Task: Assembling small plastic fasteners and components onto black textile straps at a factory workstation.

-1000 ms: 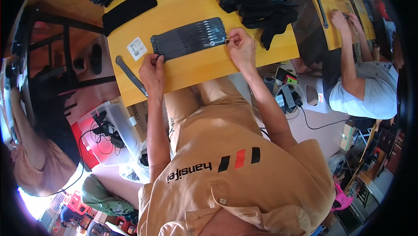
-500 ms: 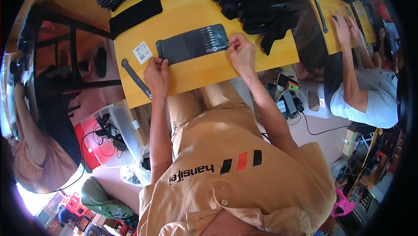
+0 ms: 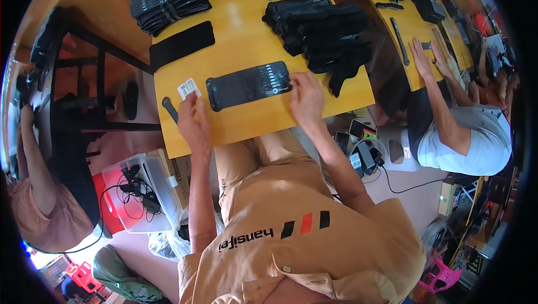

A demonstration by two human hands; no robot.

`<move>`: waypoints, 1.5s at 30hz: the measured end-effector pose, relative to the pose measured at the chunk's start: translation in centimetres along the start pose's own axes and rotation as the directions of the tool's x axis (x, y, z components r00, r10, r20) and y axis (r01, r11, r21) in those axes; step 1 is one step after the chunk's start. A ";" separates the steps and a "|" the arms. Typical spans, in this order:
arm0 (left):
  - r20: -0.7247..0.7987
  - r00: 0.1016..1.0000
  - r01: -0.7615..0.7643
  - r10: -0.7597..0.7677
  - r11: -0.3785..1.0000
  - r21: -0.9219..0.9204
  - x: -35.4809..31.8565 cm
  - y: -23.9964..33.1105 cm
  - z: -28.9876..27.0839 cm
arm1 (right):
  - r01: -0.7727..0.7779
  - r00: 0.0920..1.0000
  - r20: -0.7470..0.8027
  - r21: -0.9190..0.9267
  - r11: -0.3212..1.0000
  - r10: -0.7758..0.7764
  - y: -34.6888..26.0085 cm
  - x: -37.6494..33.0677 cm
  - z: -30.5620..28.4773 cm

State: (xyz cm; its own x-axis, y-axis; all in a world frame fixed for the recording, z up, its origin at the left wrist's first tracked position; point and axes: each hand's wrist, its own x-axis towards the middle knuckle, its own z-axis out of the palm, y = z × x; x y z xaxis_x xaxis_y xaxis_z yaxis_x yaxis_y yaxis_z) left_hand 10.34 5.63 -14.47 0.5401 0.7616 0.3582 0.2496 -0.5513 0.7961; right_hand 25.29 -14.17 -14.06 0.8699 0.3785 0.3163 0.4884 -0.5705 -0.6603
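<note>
Across a yellow wooden table [image 3: 241, 40], near its front edge, lies 1 flat black bundle [image 3: 244, 88] of what look like straps, its long axis running left to right and its pale-marked end pointing right and slightly away. It seems light, bendy, perhaps slick and hardly fragile, best held by its 2 short ends. At the right end the right hand [image 3: 307, 102] has thumb and fingers close together, whether pinching I cannot tell; the left hand [image 3: 194, 124], fingers apart, is clear of the bundle by a white label [image 3: 188, 87].

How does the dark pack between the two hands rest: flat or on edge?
Flat: the dark pack lies on the yellow table with its broad face, pale marks near one end, turned upward.
</note>
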 end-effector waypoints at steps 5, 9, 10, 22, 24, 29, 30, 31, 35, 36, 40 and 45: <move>0.404 0.874 -0.416 0.271 0.847 0.331 0.5 2.1 4.0 | 0.362 0.928 0.155 -0.152 0.920 -0.339 -2.9 0.6 5.2; 0.549 0.791 -0.521 0.270 0.768 0.373 0.5 0.3 5.9 | 0.435 0.887 0.266 -0.199 0.878 -0.379 -2.1 0.8 7.1; 0.550 0.792 -0.518 0.267 0.770 0.372 0.6 0.3 5.9 | 0.430 0.888 0.273 -0.214 0.877 -0.369 -2.1 0.8 7.1; 0.344 0.938 -0.032 0.046 0.998 -0.047 3.5 -0.6 1.9 | 0.328 0.944 0.097 -0.201 0.923 -0.315 1.7 1.5 4.6; 0.127 0.988 -0.088 0.085 0.996 0.023 4.8 -1.6 -1.6 | 0.320 0.945 -0.038 -0.073 0.944 -0.324 1.5 1.2 2.7; 0.116 0.988 0.037 -0.100 0.890 0.454 5.8 -6.4 -7.8 | 0.369 0.928 -0.047 -0.013 0.929 -0.369 1.0 0.5 2.6; 0.112 0.989 0.035 -0.095 0.891 0.453 6.0 -7.3 -7.9 | 0.373 0.926 -0.051 -0.012 0.928 -0.373 0.9 0.4 2.5; 0.193 0.965 0.088 -0.177 0.913 0.399 6.3 -8.0 -7.7 | 0.377 0.924 -0.060 -0.004 0.926 -0.377 0.9 0.3 2.3; 0.251 0.901 0.421 -0.354 0.855 -0.304 6.4 -13.1 -6.6 | 0.392 0.917 -0.095 0.033 0.920 -0.387 0.7 -0.7 2.0; 0.256 0.902 0.418 -0.349 0.854 -0.309 6.4 -13.7 -6.8 | 0.391 0.917 -0.099 0.026 0.920 -0.386 0.4 -1.1 1.8; -0.047 0.961 0.261 -0.271 0.952 -0.163 4.9 -15.0 -9.0 | 0.443 0.895 -0.103 0.071 0.894 -0.435 -1.4 -2.3 0.4; 0.245 0.914 0.379 -0.323 0.895 -0.237 1.2 0.8 -13.3 | 0.247 0.916 0.178 0.454 0.856 -0.359 -7.7 -4.9 -0.6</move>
State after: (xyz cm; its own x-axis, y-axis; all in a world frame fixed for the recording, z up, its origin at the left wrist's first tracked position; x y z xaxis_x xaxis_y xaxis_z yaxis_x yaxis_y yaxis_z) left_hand 0.52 10.62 -6.91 0.6098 0.7910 -0.0486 0.2375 -0.1239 0.9635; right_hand 17.37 -12.10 -10.11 0.6094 0.6814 0.4053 0.6016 -0.0645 -0.7962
